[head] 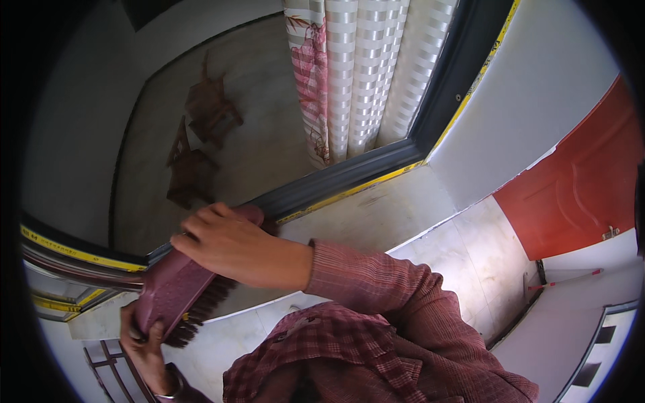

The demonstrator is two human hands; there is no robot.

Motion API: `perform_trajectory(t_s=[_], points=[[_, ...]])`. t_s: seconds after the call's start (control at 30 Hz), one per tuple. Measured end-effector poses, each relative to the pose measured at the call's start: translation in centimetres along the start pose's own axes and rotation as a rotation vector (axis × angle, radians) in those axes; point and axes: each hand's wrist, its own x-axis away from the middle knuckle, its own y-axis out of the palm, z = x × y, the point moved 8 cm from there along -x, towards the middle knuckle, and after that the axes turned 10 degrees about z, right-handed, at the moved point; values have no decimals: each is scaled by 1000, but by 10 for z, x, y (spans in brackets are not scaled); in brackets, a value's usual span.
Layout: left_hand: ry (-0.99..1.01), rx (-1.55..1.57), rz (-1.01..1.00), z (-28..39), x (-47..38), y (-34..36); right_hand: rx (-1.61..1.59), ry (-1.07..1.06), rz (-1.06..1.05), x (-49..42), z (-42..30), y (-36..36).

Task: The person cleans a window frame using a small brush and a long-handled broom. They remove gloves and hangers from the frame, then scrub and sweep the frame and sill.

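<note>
A long maroon plastic brush (174,282) with dark bristles lies slantwise across the lower left, close to the dark window frame (342,169). My left hand (146,342) grips its lower end, thumb on the top face. My right hand (237,244) is wrapped over its upper part, knuckles up. The bristles face down and to the right, over the pale stone window sill (373,206). Part of the brush is hidden under my right hand. Whether the bristles touch the sill or the frame, I cannot tell.
Behind the glass hang patterned curtains (368,75), and wooden chairs (191,171) show. Yellow tape (363,189) bearing writing edges the frame. A metal rail (90,274) is at the left. To the right are a red door (579,186) and the tiled floor (468,252).
</note>
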Motion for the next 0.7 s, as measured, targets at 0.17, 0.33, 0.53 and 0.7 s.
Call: perform_trajectory(t_s=[0.17, 0.33, 0.53, 0.7], points=[[-32, 45, 68, -16, 7, 46, -74, 26, 103, 13, -38, -12], [-99, 122, 165, -16, 9, 60, -250, 99, 96, 12, -80, 43], [-32, 16, 154, -69, 18, 28, -670, 295, 107, -2, -87, 93], [-120, 253, 81, -65, -8, 24, -777, 441, 212, -17, -62, 87]])
